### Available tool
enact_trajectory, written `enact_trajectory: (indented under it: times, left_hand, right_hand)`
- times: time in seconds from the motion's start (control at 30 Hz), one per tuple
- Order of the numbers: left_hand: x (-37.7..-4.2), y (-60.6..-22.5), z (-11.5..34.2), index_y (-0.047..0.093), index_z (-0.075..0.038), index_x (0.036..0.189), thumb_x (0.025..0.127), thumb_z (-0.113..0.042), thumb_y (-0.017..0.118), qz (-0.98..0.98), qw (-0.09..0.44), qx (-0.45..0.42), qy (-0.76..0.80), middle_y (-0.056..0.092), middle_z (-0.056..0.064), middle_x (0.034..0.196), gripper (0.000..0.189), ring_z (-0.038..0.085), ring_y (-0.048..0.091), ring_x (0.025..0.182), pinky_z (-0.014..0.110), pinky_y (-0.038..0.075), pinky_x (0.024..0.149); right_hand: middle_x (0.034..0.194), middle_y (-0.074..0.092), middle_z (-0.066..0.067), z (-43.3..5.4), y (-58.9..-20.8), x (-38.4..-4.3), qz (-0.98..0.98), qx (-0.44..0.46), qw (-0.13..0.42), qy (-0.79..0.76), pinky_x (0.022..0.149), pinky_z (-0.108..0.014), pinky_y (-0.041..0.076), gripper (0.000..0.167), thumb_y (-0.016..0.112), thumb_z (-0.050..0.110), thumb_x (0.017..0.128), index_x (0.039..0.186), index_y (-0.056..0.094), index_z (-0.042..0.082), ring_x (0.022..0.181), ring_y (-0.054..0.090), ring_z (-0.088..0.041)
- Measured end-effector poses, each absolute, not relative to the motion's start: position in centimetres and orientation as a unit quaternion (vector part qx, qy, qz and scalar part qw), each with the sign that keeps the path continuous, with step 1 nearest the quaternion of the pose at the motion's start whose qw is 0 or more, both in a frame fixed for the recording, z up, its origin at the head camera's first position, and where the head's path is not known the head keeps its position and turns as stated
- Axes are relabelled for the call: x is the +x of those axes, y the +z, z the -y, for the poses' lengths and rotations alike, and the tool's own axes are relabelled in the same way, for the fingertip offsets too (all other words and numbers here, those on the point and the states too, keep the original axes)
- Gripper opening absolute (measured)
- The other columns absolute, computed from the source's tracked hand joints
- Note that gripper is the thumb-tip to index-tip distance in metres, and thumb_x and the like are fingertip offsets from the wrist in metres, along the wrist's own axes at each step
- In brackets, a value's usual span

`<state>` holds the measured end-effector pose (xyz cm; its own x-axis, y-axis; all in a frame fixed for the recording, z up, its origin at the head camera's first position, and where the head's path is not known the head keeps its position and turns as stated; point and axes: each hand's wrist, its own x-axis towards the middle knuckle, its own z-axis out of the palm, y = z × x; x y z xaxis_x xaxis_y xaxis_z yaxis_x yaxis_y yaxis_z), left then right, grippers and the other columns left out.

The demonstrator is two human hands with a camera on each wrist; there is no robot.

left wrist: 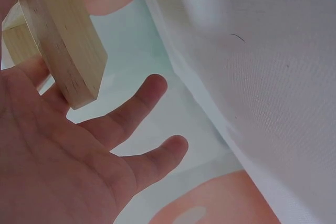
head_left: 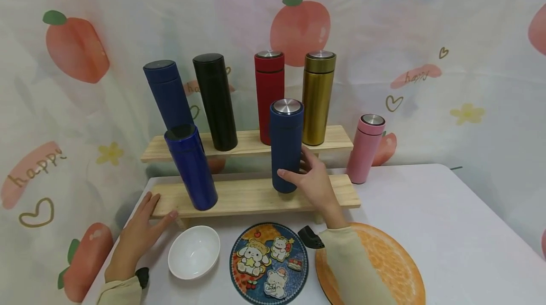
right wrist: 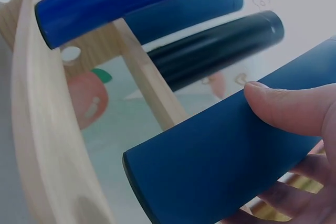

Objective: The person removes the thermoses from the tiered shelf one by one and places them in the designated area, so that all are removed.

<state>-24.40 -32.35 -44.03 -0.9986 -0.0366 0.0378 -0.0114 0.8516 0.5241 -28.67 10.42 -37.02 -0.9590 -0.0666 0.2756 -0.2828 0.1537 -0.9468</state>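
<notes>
A dark blue thermos bottle point(head_left: 286, 148) with a silver lid top is gripped low down by my right hand point(head_left: 313, 179). Thumb and fingers lie on opposite sides of it. In the right wrist view a gap shows between the bottle's base and the lower plank point(right wrist: 47, 129). My left hand point(head_left: 138, 231) holds the left end of the two-tier wooden shelf point(head_left: 243, 196); in the left wrist view the plank end point(left wrist: 68, 40) lies between thumb and fingers, two other fingers stretched out. A glossy blue bottle point(head_left: 192, 167) stands near that end of the lower tier.
On the upper tier stand navy point(head_left: 168, 92), black point(head_left: 215, 101), red point(head_left: 269, 92) and gold point(head_left: 319, 101) bottles. A pink bottle point(head_left: 366, 148) stands right of the shelf. In front lie a white bowl point(head_left: 194, 253), a round cartoon mat point(head_left: 268, 262) and an orange round mat point(head_left: 388, 262).
</notes>
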Motion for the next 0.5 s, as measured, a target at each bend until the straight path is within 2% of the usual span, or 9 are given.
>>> enact_trajectory:
  times: [0.23,0.5]
  left_hand:
    - [-24.5,-43.9,32.4,0.023,0.004,0.166,0.104,-0.063,0.060,0.963,0.019,0.014,-0.270,0.009,0.031,0.174,0.099,0.060,0.018,0.154,0.080,0.022,0.116]
    - [-24.6,-44.2,32.5,0.024,0.005,0.166,0.104,-0.062,0.060,0.963,0.022,0.008,-0.267,0.009,0.032,0.173,0.098,0.061,0.018,0.153,0.079,0.023,0.116]
  right_hand:
    - [0.158,0.051,-0.021,-12.5,-36.5,-28.8,0.757,0.095,0.082,0.642,0.119,-0.057,0.041,0.088,0.084,0.018,0.094,0.167,0.035,0.008,0.143,0.051,-0.041]
    - [0.161,0.048,-0.022,-15.8,-35.7,-28.4,0.757,0.089,0.125,0.635,0.119,-0.059,0.040,0.086,0.083,0.016,0.095,0.166,0.036,0.004,0.143,0.051,-0.043]
